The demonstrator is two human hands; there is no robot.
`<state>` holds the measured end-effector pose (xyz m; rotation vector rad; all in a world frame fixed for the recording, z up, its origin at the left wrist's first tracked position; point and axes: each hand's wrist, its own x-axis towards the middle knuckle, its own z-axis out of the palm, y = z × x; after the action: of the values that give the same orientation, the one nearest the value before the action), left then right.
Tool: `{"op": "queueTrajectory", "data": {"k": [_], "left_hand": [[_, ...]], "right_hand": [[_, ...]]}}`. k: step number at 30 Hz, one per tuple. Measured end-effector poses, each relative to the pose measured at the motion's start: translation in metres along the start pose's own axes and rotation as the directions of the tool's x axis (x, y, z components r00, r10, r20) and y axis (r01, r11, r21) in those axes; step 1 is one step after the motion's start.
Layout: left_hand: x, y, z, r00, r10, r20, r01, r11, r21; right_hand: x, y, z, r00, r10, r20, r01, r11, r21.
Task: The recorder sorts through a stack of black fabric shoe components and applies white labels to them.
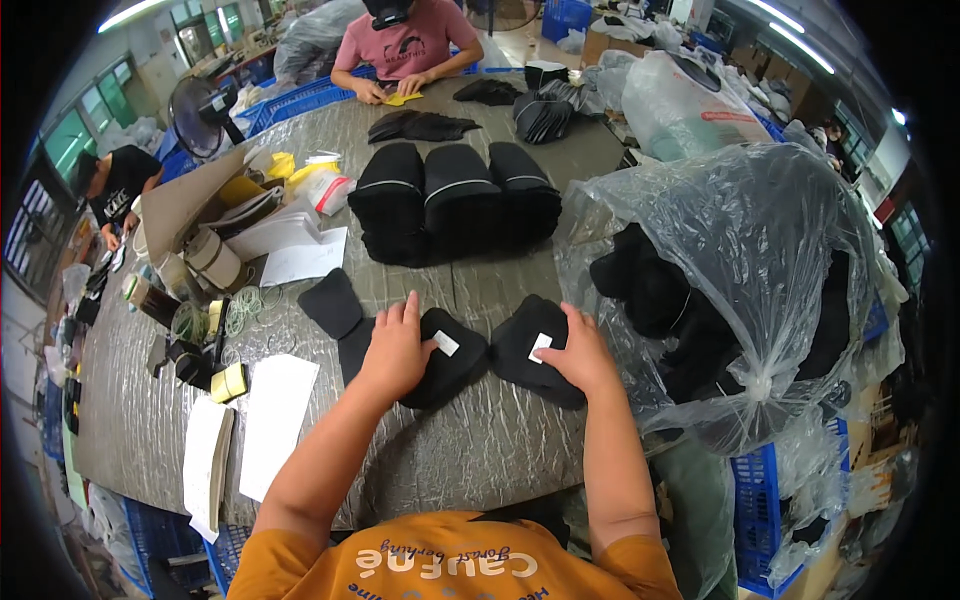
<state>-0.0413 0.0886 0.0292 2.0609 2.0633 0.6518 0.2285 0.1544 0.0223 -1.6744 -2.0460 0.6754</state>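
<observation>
Two small stacks of black fabric pieces lie side by side before me, each with a white label on top. My left hand (396, 350) holds the left stack (447, 375) by its outer edge, thumb on top beside the label (445, 343). Likewise, my right hand (582, 350) grips the right stack (520, 335) at its outer side, with the thumb touching its label (539, 347). The inner corners of the stacks nearly meet. Beyond my left hand lie more loose black pieces (331, 303), partly covered by that hand.
Tied black bundles (462, 195) stand mid-table. A large clear plastic bag (760, 250) of black pieces bulges at right. Papers (280, 420), a notebook (207, 465), string (250, 308) and rolls (213, 258) crowd the left. Across the table, a person (408, 50) handles a yellow piece (402, 99).
</observation>
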Motion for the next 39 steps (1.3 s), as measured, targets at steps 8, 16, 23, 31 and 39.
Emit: {"op": "queueTrajectory", "data": {"k": [8, 16, 23, 31, 39], "left_hand": [[-0.068, 0.064, 0.055, 0.876, -0.137, 0.463, 0.464, 0.504, -0.728], [-0.063, 0.089, 0.039, 0.955, 0.047, 0.294, 0.133, 0.816, -0.562], [-0.07, 0.088, -0.033, 0.781, 0.508, 0.363, -0.503, 0.856, -0.117], [-0.078, 0.093, -0.018, 0.775, 0.588, 0.231, -0.604, 0.797, -0.001], [-0.082, 0.079, 0.003, 0.824, 0.534, 0.19, -0.483, 0.837, -0.258]], "right_hand": [[-0.057, -0.013, 0.009, 0.993, 0.073, 0.097, -0.075, 0.997, 0.02], [-0.128, -0.007, 0.048, 0.981, 0.187, -0.051, -0.121, 0.795, 0.595], [-0.141, 0.018, 0.022, 0.965, -0.057, -0.255, 0.207, 0.763, 0.612], [-0.143, 0.003, 0.044, 0.961, -0.277, 0.004, 0.203, 0.716, 0.668], [-0.135, 0.019, 0.047, 0.935, -0.306, -0.18, 0.344, 0.656, 0.672]]}}
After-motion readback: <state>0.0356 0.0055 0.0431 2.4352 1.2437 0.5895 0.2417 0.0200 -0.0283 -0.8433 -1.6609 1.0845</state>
